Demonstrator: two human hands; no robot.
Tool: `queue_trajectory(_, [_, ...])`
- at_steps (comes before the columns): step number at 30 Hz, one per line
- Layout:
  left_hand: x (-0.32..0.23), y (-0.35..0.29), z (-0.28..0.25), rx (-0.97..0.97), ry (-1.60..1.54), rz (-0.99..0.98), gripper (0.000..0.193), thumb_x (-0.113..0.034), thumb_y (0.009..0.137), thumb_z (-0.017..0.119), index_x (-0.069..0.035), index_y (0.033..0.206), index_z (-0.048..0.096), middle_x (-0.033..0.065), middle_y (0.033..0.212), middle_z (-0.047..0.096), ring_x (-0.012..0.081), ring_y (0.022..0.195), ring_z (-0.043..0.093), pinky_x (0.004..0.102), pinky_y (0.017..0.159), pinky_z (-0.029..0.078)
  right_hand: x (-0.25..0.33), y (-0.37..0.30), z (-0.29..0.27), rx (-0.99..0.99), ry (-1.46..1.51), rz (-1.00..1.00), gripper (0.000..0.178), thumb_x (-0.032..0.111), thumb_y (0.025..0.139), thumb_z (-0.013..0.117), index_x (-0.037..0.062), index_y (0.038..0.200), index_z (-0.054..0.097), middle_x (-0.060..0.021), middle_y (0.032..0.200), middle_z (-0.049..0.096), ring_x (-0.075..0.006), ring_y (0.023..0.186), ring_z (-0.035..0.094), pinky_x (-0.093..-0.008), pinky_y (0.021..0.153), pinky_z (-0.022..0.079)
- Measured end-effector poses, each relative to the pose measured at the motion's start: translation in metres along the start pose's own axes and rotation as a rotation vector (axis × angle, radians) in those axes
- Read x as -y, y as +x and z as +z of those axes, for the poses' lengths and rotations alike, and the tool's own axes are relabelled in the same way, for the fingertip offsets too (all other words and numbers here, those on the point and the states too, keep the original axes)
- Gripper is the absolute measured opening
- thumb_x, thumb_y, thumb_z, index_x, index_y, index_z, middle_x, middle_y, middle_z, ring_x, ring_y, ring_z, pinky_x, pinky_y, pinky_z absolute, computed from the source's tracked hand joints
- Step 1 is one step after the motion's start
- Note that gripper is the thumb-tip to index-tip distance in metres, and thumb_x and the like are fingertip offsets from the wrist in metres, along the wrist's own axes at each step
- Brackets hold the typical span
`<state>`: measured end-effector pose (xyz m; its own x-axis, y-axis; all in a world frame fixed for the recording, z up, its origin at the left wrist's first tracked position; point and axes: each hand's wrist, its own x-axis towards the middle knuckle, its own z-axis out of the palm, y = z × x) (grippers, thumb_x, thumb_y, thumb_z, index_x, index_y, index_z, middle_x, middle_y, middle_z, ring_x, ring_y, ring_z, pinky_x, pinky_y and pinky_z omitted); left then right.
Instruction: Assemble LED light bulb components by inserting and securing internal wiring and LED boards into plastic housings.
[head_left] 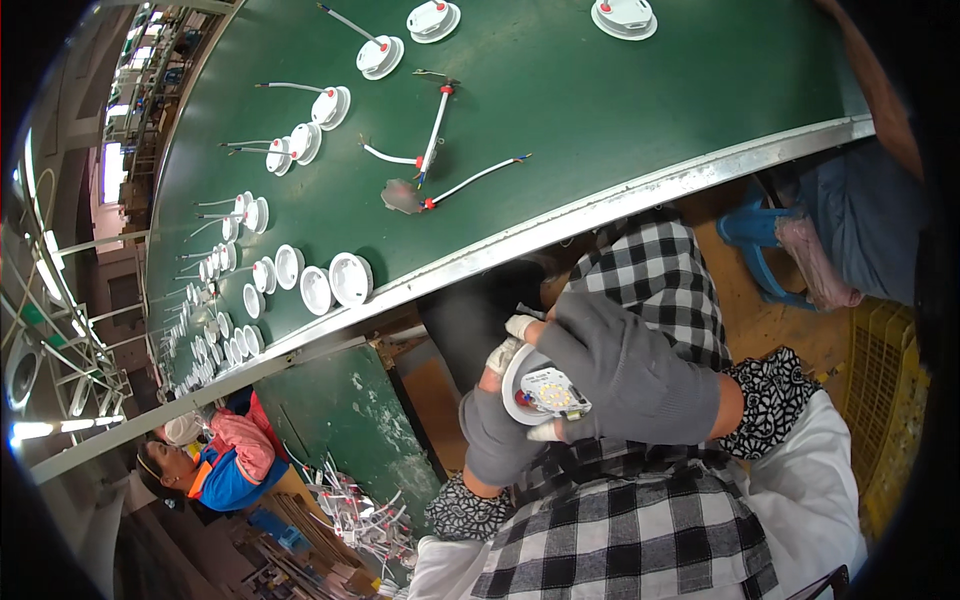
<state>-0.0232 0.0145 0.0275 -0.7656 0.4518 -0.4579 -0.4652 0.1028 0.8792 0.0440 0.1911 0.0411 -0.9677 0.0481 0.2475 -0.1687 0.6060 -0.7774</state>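
Both my hands wear grey fingerless gloves, with white coverings on the fingertips, and they meet over my lap. Between them is a round white downlight housing (512, 388), tilted so its open side shows. A white LED board (550, 394) with yellow dots sits in that opening, partly out of line with the rim, and something red shows beside it. My left hand (492, 425) is closed on the housing's left edge. From the right, my right hand (625, 375) closes over it, thumb at the lower rim; its fingers partly hide the far side.
A green conveyor belt (620, 110) with a metal edge (650, 190) runs ahead, carrying many white lamps and wired parts (437, 130). Left is a green side table (345, 420) with a heap of cables (365, 515). Co-workers sit at left and far right; a yellow crate (880, 400) stands right.
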Motion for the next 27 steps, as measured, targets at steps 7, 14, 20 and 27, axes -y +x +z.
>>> queue_trajectory(7, [-0.027,0.004,-0.04,0.511,0.899,0.298,0.057,-0.03,0.084,0.067,0.004,0.126,0.048,0.0155,0.108,0.064,0.0252,0.096,0.066,0.0336,0.081,0.051,0.006,-0.012,-0.002,-0.037,-0.083,0.019,0.085,0.042,0.061,0.079,-0.0056,0.122,0.045,-0.0134,0.103,0.048,-0.0215,0.083,0.06,-0.0279,0.056,0.051])
queue_trajectory(14, [-0.017,0.017,-0.058,0.715,0.701,0.33,0.035,-0.018,0.086,0.064,0.005,0.112,0.059,0.014,0.09,0.068,0.0256,0.081,0.069,0.0321,0.072,0.05,0.009,-0.013,-0.008,-0.02,-0.114,-0.042,0.083,0.042,0.062,0.078,-0.0061,0.122,0.046,-0.0148,0.103,0.05,-0.0224,0.083,0.062,-0.0279,0.059,0.052])
queue_trajectory(20, [-0.01,0.021,-0.061,0.802,0.467,0.291,0.027,-0.014,0.088,0.062,0.003,0.109,0.062,0.0104,0.081,0.067,0.0215,0.065,0.066,0.0307,0.059,0.047,0.002,-0.021,0.0,0.113,0.06,0.034,0.087,0.051,0.064,0.076,-0.0032,0.125,0.045,-0.015,0.108,0.047,-0.025,0.081,0.06,-0.0332,0.062,0.052])
queue_trajectory(27, [-0.017,-0.013,-0.047,0.532,0.487,-0.292,0.02,-0.01,0.09,0.065,-0.001,0.107,0.067,0.0038,0.085,0.069,0.0052,0.077,0.061,0.0222,0.068,0.049,-0.032,-0.036,-0.003,0.184,0.104,0.11,0.102,0.065,0.059,0.075,0.0047,0.133,0.041,-0.0177,0.116,0.04,-0.0324,0.093,0.059,-0.0362,0.069,0.056])
